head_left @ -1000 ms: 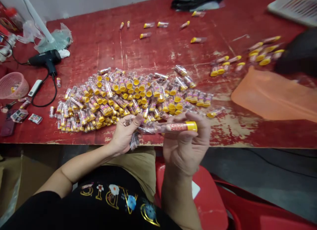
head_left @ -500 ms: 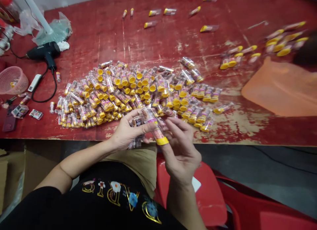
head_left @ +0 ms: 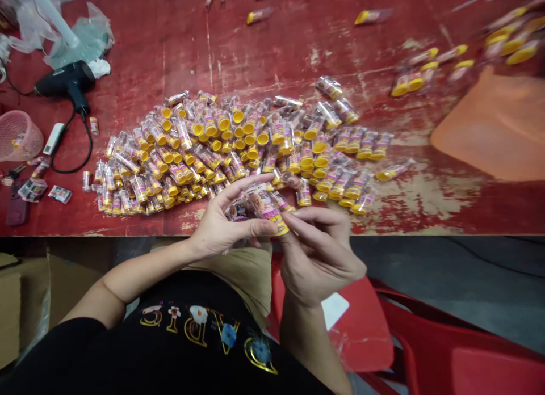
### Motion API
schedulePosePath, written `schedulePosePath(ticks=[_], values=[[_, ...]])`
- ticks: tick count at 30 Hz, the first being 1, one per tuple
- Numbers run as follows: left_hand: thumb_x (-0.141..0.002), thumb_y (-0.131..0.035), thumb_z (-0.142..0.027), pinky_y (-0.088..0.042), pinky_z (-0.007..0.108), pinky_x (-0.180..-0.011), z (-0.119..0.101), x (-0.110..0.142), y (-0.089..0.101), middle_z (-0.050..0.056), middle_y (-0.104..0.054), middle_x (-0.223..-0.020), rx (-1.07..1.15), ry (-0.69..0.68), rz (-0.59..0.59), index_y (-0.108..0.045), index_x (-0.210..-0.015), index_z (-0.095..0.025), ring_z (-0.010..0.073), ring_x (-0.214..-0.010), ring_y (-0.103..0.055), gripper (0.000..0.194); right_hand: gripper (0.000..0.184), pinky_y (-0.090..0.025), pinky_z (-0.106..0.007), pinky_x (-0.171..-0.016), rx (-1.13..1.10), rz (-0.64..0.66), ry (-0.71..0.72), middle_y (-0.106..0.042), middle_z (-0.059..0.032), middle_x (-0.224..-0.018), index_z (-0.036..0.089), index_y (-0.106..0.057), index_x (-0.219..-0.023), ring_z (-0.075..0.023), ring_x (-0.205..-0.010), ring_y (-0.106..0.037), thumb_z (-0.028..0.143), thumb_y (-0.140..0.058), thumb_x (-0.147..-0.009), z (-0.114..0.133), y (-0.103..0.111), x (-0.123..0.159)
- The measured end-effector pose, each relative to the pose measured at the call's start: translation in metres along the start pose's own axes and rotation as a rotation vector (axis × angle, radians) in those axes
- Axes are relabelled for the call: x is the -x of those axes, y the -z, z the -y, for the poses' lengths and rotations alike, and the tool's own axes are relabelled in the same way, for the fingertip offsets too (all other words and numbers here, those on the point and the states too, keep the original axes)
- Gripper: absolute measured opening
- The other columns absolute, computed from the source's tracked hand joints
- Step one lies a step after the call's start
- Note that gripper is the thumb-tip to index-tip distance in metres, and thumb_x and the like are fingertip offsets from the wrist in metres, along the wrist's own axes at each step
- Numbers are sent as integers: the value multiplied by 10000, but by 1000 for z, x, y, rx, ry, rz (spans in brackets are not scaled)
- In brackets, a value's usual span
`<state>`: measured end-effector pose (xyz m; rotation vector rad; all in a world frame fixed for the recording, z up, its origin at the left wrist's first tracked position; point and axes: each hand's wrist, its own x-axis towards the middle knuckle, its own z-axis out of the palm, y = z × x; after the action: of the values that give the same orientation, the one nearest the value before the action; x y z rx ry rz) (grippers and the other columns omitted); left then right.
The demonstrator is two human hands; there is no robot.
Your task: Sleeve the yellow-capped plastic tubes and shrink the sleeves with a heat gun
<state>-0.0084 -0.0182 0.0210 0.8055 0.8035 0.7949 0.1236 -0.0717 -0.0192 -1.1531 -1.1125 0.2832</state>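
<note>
A worn red-painted table [head_left: 170,54] fills the view, with a red plastic chair [head_left: 361,327] below it at right and a cardboard box [head_left: 21,304] at left. On the table lies one large heap of clear tubes with yellow caps [head_left: 238,145], well over a hundred and too many to count exactly. An orange sheet [head_left: 496,128] lies to the right, beside a blurred cluster of roughly a dozen tubes [head_left: 464,60]. About seven more tubes [head_left: 259,16] lie scattered along the far side. At left are one black heat gun [head_left: 63,80], crumpled plastic bags [head_left: 80,43] and one pink mesh basket [head_left: 19,137] with something yellow inside. The two hands are together at the table's near edge, just in front of the heap. The left hand [head_left: 230,230] grips a small bunch of labelled tubes [head_left: 266,209], their exact number hidden, while the fingers [head_left: 306,225] of the right hand [head_left: 317,259] pinch the bunch near a yellow cap.
</note>
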Motion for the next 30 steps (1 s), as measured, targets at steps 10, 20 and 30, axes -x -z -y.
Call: schedulePosePath(ticks=[10, 20, 30], values=[[-608, -1009, -371, -573, 457, -1018, 2, -2, -3, 50, -733, -1273, -26, -98, 18, -740, -1288, -311, 326, -1245, -655, 734, 451, -550, -287, -717, -8, -55, 34, -687, -11, -928, 386, -828, -1119, -149, -859, -661, 59, -832, -809, -5, -3, 1], [-639, -971, -291, -576, 444, -1024, -6, -14, 3, 76, -538, -1600, -262, -228, -73, -661, -1420, -290, 365, -1369, -586, 840, 386, -600, -407, -952, -93, 345, -221, -664, -100, -1293, 308, -713, -1354, -240, -1190, -668, 257, -665, -974, -7, 23, -25], [-810, -849, -205, -565, 217, -626, 1, -53, -6, 117, -803, -1044, 28, 130, -195, -527, -1522, -183, 190, -833, -769, 781, 220, -533, -341, -821, 336, 335, -312, -708, -78, -979, 191, -707, -1003, -196, -877, -659, 394, -631, -963, -106, 36, -169]])
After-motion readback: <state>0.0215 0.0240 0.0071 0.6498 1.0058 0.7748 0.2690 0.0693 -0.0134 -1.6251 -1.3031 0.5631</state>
